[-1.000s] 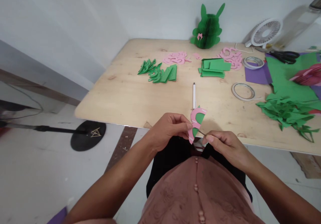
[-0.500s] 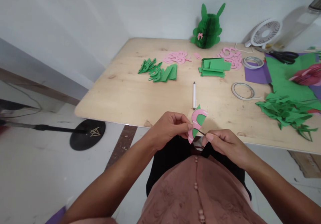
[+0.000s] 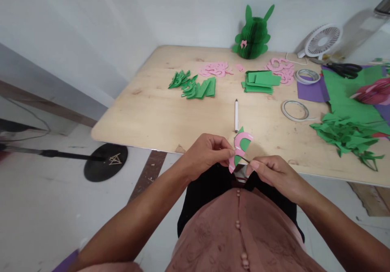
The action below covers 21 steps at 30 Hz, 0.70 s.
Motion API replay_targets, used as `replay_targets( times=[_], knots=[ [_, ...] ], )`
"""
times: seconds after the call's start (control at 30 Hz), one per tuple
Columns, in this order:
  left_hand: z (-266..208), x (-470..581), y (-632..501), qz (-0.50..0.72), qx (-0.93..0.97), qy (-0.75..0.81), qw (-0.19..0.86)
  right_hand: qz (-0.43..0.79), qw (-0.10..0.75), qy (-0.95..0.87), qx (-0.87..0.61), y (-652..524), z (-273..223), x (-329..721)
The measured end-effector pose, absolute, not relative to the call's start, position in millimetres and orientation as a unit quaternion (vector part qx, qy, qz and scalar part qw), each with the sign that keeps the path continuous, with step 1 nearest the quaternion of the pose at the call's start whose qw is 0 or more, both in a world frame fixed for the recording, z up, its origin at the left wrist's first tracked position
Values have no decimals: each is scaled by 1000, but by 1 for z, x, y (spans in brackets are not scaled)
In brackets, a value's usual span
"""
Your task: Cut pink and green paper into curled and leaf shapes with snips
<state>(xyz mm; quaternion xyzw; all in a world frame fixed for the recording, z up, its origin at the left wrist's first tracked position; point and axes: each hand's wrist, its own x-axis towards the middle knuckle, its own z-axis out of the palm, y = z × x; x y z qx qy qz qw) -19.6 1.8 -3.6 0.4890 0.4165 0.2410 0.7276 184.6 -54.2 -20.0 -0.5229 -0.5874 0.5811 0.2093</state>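
Just beyond ppr cutout [image 3: 239,151], wht pen [image 3: 236,116]

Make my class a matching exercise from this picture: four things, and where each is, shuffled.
1. Pink-and-green paper piece
2. Thin dark tool
3. White pen
4. White fan

A. Standing at the back right
B. In the right hand
C. Lying on the table
D. Pinched in the left hand

Pairs: 1-D; 2-B; 3-C; 4-A
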Motion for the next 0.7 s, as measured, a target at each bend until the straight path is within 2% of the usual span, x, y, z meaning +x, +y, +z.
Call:
replay_targets(
  times=[0.7],
  knots=[
    [-3, -19, 3, 238, 493, 419, 724, 588, 211, -583, -519, -54, -20, 183]
  ],
)
